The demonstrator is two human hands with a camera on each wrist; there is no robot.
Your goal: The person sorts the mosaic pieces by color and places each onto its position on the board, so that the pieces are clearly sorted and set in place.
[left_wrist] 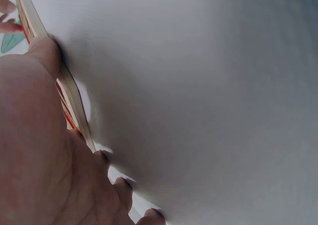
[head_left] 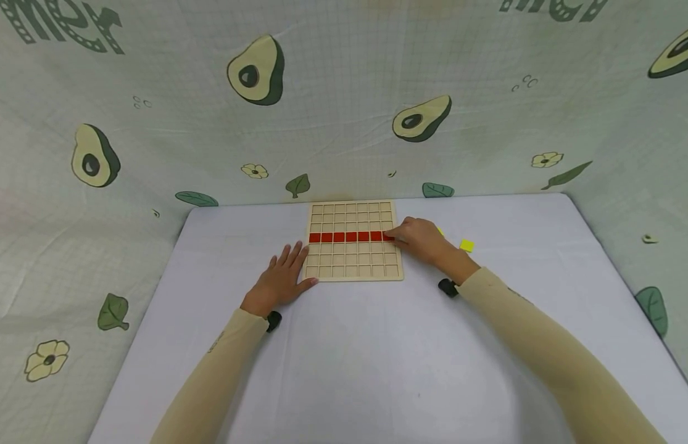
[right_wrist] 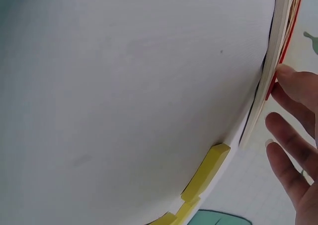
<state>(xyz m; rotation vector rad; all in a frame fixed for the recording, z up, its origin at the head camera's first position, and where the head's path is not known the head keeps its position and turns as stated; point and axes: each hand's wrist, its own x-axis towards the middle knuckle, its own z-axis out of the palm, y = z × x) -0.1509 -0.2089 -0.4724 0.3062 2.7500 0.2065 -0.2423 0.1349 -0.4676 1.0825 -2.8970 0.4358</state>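
A light wooden grid board (head_left: 355, 271) lies flat towards the back of the white table. One row of red square tiles (head_left: 339, 237) runs across its middle. My left hand (head_left: 279, 280) rests at the board's left edge, fingers spread straight and thumb by the near left corner. The left wrist view shows its thumb against the board's side. My right hand (head_left: 424, 239) is at the right end of the red row. In the right wrist view its thumb and index finger pinch the end red tile (right_wrist: 270, 88) at the board's edge, the other fingers loosely bent.
Yellow tiles (head_left: 467, 245) lie on the table right of the board, partly behind the right hand; they also show as yellow blocks (right_wrist: 206, 173) in the right wrist view. A cloth (head_left: 344, 154) printed with avocados and leaves hangs behind the table (head_left: 366, 357).
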